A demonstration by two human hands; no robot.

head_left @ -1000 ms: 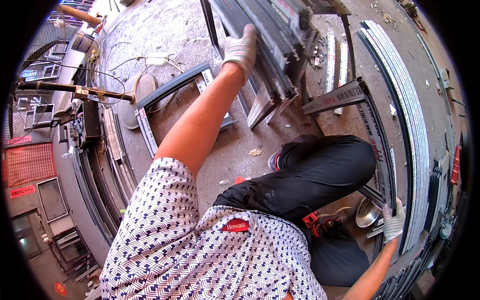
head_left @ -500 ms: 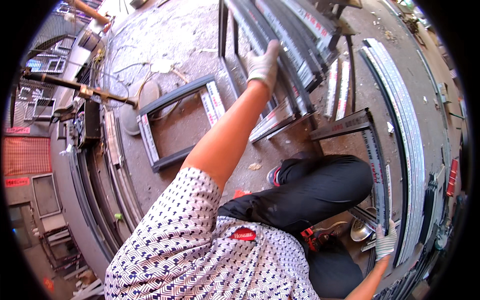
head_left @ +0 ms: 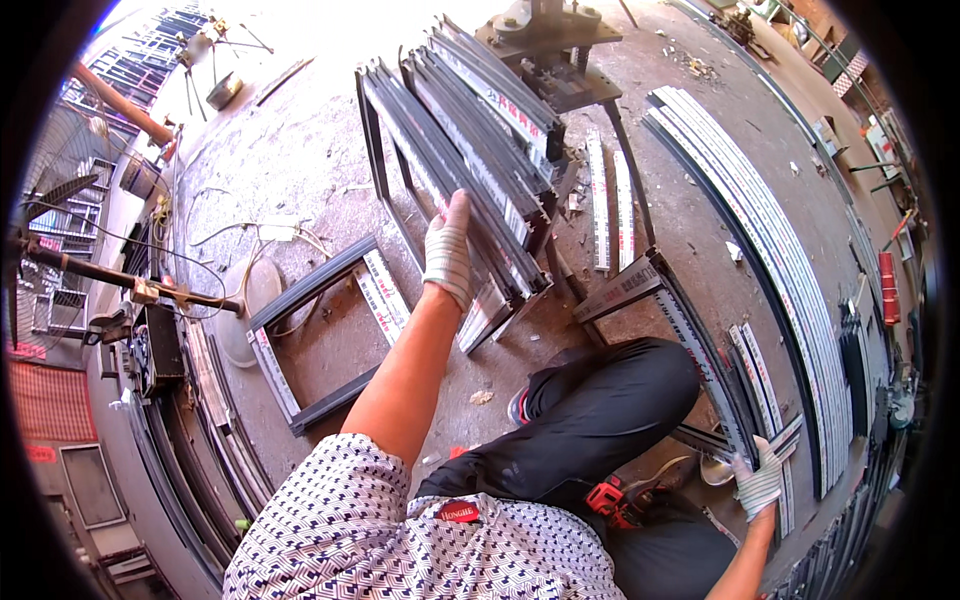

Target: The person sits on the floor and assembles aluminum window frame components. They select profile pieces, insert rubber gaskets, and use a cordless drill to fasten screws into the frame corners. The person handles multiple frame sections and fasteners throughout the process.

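My left hand [head_left: 448, 255], in a pale knitted glove, reaches forward to a leaning stack of dark metal frames [head_left: 480, 150]. Its fingers close on the near left frame's edge and are partly hidden. Down by my right knee, my right hand [head_left: 758, 482], gloved too, grips the near end of a separate dark frame [head_left: 705, 355]. That frame stands tilted beside my bent leg, its far corner close to the stack. A further rectangular frame [head_left: 318, 285], with pale printed film on two sides, lies flat on the floor to the left.
A red and black power drill [head_left: 612, 500] lies by my legs. Long film-covered profiles [head_left: 770, 260] run along the right. A machine stand [head_left: 560, 75] rises behind the stack. At left are a pole on a round base [head_left: 250, 300] with loose cables and long bars [head_left: 165, 470].
The view has tilted up and shifted, so more of the stack and the machine stand shows. Both hands keep to the same frames, and the metal bowl by my right hand is more covered.
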